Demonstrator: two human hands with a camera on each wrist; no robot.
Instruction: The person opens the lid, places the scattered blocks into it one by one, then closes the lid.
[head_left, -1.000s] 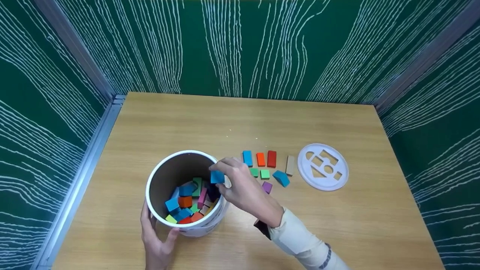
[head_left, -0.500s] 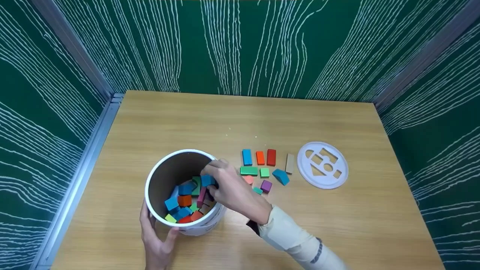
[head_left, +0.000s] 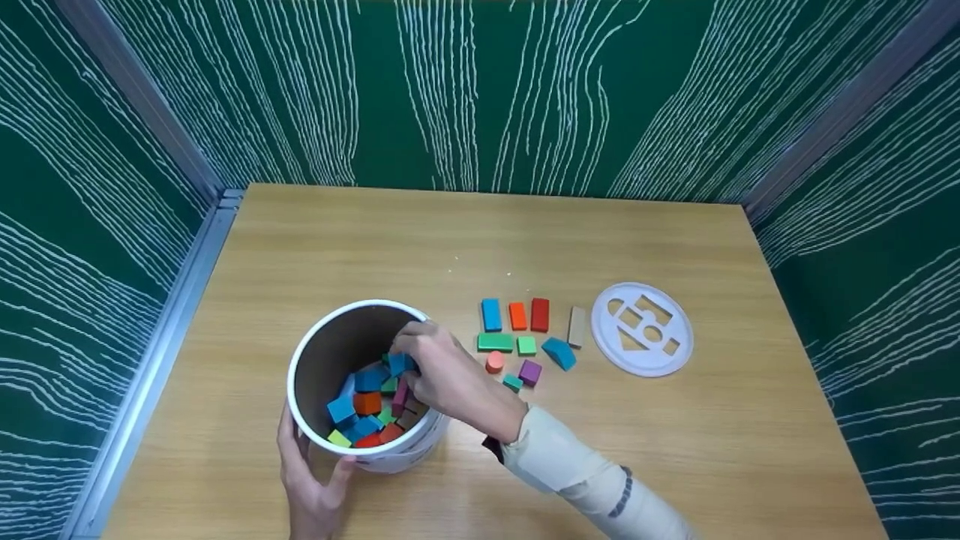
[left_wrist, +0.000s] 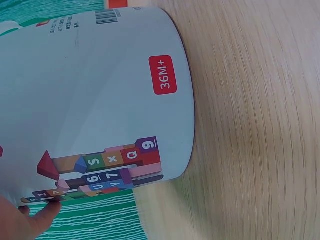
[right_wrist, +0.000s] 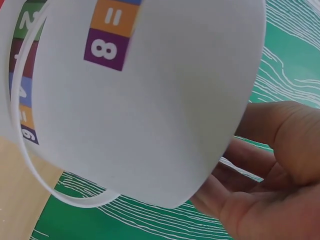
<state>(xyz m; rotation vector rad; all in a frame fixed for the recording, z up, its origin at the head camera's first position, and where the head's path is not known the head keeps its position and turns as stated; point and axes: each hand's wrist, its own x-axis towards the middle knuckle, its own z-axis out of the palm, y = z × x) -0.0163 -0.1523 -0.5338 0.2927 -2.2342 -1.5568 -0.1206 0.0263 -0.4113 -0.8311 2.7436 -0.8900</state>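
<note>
A white bucket [head_left: 307, 420] of coloured toy blocks stands tilted toward me at the table's front left. My left hand [head_left: 315, 495] holds it low on the near left side, thumb in front. The left wrist view shows the bucket's printed wall [left_wrist: 110, 95] and part of that hand [left_wrist: 27, 220]. Over the bucket's right rim reaches my right hand [head_left: 450, 375], pinching a blue block [head_left: 398, 364] above the pile inside. In the right wrist view the right hand's fingers [right_wrist: 255, 155] bend over the rim; the block is hidden behind the wall.
Right of the bucket lie several loose blocks, among them a long green block [head_left: 495, 343], a red block [head_left: 540, 315] and a purple block [head_left: 529, 373]. A white lid with shaped holes [head_left: 643, 362] lies beyond them. Green patterned walls [head_left: 517, 97] enclose the table.
My right hand has moved left and down into the bucket with the blue block, uncovering loose blocks on the table. The left hand and bucket have stayed in place.
</note>
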